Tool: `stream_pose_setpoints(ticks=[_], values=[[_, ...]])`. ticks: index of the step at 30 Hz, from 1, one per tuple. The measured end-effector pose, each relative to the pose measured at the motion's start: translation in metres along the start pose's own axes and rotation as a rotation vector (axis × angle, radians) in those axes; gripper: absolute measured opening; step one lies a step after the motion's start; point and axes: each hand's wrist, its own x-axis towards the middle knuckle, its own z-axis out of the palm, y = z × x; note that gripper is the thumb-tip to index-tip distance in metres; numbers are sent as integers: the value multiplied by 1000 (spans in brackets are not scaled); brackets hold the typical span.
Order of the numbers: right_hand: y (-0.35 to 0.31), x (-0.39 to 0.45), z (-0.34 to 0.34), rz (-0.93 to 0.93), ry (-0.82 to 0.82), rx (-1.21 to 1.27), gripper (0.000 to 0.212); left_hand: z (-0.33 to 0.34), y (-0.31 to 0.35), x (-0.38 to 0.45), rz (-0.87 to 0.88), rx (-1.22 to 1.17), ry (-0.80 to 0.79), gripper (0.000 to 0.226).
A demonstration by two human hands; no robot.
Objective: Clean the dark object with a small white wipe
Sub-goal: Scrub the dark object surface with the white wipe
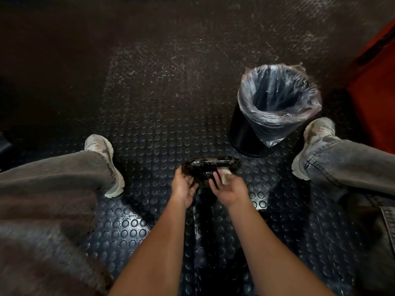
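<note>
Counting 1 dark disc (210, 165), 1 wipe (225, 177), 1 lined bin (277, 103), 2 shoes. Disc sits low between our knees, above the floor. Our left hand (183, 189) cups its left edge, fingers curled; right hand (229, 190) pinches wipe against disc's right side.

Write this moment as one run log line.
left hand: holds dark object | right hand: presses white wipe on it | bin: beside

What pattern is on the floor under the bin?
The dark floor mat has rows of small raised circles, seen best in the head view; the bin standing on it is black.
</note>
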Motion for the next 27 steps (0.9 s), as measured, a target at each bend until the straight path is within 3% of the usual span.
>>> stream_pose_setpoints(ticks=[2, 7, 13, 19, 22, 27], values=[[-6, 2, 3, 62, 1, 67, 31, -1, -1, 1, 2, 5, -3, 47], [-13, -3, 10, -33, -15, 167, 11, -1, 0, 2, 10, 10, 0, 46], [25, -21, 15, -272, -20, -259, 21, 0, 1, -3, 7, -2, 1, 45], [-6, -1, 9, -60, 3, 235, 14, 0, 0, -1, 8, 3, -6, 48], [-18, 3, 5, -1, 29, 218, 23, -1, -1, 2, 7, 20, -6, 48], [-13, -2, 9, -54, 1, 65, 12, 2, 3, -4, 10, 24, -3, 47]])
